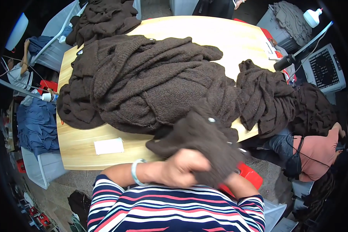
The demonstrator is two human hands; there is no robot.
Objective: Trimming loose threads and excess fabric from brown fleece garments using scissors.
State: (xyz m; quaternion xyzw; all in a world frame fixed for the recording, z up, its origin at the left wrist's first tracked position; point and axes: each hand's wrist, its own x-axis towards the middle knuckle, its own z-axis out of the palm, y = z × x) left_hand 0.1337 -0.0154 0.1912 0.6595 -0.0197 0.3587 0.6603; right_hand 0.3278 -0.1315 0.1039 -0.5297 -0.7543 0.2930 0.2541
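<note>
Close in front of my chest, part of a dark brown knit garment [205, 143] is lifted over the table's near edge, blurred by motion. My left hand [185, 167], with a pale bangle at its wrist, is closed on the cloth's lower edge. My right hand is hidden by this cloth; only the right forearm [241, 186] shows, so its fingers cannot be made out. The lifted cloth reaches up to a large heap of brown knitwear [154, 85] across the table. A small shiny spot shows on the garment.
The pale wooden table [220, 33] also bears a white paper [109, 146] at its near left and more brown knitwear [266, 96] at its right. A lamp [286, 62] stands at the right edge. Bins of blue cloth [36, 125] flank the left. A person in pink [317, 152] bends at right.
</note>
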